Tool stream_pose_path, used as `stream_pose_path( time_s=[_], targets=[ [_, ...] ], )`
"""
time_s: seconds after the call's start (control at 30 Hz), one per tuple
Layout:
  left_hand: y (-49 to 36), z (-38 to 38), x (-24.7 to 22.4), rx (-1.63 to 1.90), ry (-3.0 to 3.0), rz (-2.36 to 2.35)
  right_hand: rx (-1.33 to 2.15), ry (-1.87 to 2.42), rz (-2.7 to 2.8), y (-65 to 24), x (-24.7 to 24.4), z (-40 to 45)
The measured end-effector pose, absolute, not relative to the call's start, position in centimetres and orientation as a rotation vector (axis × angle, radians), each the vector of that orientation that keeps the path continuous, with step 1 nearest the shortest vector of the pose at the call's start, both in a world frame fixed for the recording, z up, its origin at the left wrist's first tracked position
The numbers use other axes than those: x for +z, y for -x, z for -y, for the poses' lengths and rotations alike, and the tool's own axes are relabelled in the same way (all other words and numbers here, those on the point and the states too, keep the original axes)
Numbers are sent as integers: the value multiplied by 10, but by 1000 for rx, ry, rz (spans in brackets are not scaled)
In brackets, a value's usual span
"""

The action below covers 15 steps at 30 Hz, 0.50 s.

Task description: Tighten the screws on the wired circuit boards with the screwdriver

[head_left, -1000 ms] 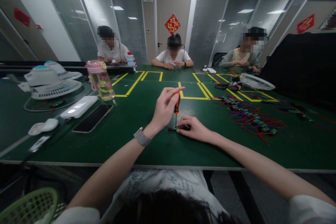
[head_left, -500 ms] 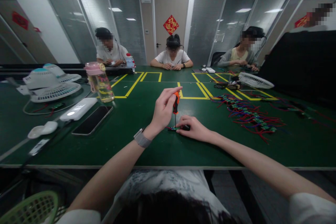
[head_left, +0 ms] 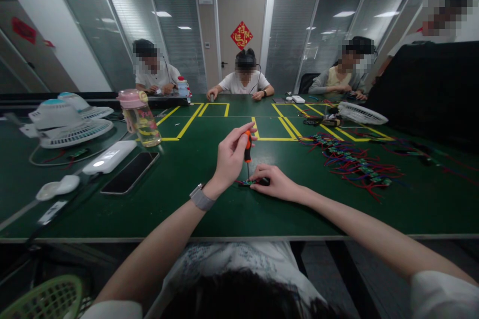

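My left hand (head_left: pixel 232 153) is closed on the orange and black handle of a screwdriver (head_left: pixel 247 153). The screwdriver stands upright, its thin shaft reaching down to a small green circuit board (head_left: pixel 247 183) on the table. My right hand (head_left: pixel 272 180) lies low beside the shaft, thumb and fingers pinching the board's right side. A black part pokes out by the right fingers; its full shape is hidden under them. The exact spot where the tip meets the board is too small to make out.
On the green table (head_left: pixel 179 214), a row of wired circuit boards (head_left: pixel 355 162) lies to the right. To the left are a phone (head_left: pixel 130 173), a white power bank (head_left: pixel 110 157), a pink-lided bottle (head_left: pixel 140 122) and white fans (head_left: pixel 71 124). Several co-workers sit around.
My left fingers have shifted on the screwdriver handle, spreading slightly; the screwdriver and board stay in place. Across the table, a co-worker's hand has moved out to the side with a small object.
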<state>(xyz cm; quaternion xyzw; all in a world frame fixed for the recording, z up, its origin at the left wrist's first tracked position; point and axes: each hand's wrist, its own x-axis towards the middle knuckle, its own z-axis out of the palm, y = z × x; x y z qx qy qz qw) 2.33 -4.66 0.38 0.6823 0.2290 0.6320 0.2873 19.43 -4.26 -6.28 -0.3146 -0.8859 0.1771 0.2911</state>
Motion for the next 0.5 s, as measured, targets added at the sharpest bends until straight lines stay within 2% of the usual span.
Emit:
stream_pose_path(
  time_s=[0.27, 0.5],
  targets=[
    [-22, 47, 3, 1822, -1970, -773, 459, 839, 2367, -195, -64, 42],
    [-23, 46, 2, 1667, -1880, -655, 457, 841, 2372, -194, -64, 42]
  ],
)
